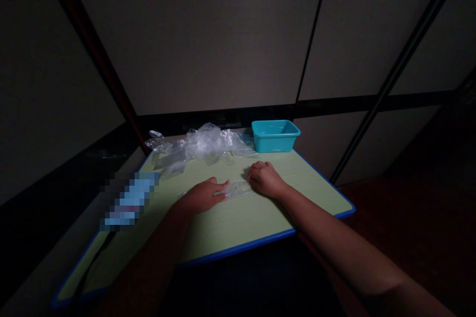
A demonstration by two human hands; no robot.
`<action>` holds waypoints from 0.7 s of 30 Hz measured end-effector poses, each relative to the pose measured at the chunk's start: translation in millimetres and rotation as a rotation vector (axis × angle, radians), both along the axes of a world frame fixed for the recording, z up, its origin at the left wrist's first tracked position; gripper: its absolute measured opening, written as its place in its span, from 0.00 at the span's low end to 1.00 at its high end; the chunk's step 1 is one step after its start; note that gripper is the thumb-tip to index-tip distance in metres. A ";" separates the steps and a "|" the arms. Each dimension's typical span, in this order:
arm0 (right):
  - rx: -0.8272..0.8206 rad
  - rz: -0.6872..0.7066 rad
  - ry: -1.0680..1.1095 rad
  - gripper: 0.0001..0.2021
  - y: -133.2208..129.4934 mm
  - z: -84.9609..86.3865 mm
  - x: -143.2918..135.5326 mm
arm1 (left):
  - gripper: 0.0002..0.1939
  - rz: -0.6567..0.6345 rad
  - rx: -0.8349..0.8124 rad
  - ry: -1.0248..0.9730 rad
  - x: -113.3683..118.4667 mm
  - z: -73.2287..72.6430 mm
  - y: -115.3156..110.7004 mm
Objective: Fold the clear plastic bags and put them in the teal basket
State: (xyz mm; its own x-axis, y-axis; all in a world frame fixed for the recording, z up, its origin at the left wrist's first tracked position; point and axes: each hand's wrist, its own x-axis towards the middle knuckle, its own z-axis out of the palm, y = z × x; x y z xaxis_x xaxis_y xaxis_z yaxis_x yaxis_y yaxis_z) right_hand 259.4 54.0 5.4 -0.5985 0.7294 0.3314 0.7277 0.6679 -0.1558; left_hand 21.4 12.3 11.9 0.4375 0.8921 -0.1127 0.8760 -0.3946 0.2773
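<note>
A flattened, folded clear plastic bag (240, 189) lies on the table between my hands. My left hand (204, 196) rests over its left part, thumb and forefinger stretched out and apart. At the other end, my right hand (266, 179) has its fingers curled down onto the plastic; the fingertips are partly hidden. Behind them, along the far edge, spreads a loose heap of crumpled clear plastic bags (206, 143).
A turquoise plastic basket (275, 142) stands at the table's far right corner. On the left lies a blurred-out blue object (132, 200) with a dark cord beneath it. The pale green table (223, 237) has a blue rim and sits against dark panelled cupboards (223, 49).
</note>
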 end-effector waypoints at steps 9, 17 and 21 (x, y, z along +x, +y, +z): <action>0.025 -0.048 -0.049 0.07 -0.4 0.0 3.9 | 0.26 0.000 0.009 0.005 1.0 0.8 0.2; 0.009 -0.057 -0.056 0.09 -3.6 5.1 5.0 | 0.26 0.011 0.020 -0.002 3.0 4.3 -3.5; -0.001 -0.061 -0.067 0.10 -4.3 6.5 5.5 | 0.28 0.014 0.038 -0.001 3.1 4.2 -3.7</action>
